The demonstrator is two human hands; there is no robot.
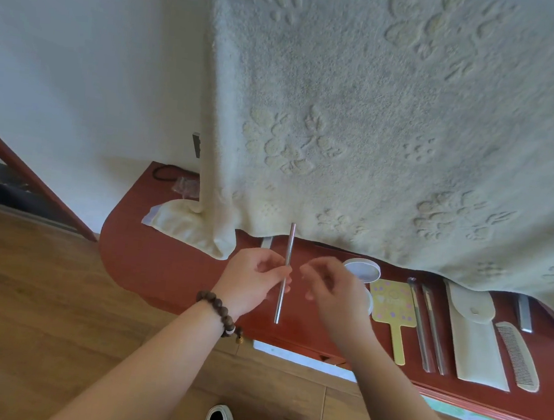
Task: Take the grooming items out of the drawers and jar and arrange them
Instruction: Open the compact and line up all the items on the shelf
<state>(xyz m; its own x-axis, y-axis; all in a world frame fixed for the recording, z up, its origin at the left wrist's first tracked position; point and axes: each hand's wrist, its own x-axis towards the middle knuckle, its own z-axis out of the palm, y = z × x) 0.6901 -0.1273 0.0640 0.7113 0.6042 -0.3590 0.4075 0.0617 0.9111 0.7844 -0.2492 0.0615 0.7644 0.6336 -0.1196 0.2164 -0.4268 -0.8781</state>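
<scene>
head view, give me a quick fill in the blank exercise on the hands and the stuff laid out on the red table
1. The slim metal stick is pinched by the ____ hand.
2. The beaded bracelet sits on the ____ wrist.
3. The right hand holds ____.
4. Between the yellow hand mirror and the comb, the one nearer the hands is the ____.

Missing words: left; left; nothing; mirror

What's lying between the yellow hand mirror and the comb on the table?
In the head view: two thin metal sticks and a long cream pouch lie between the mirror and the comb.
</scene>
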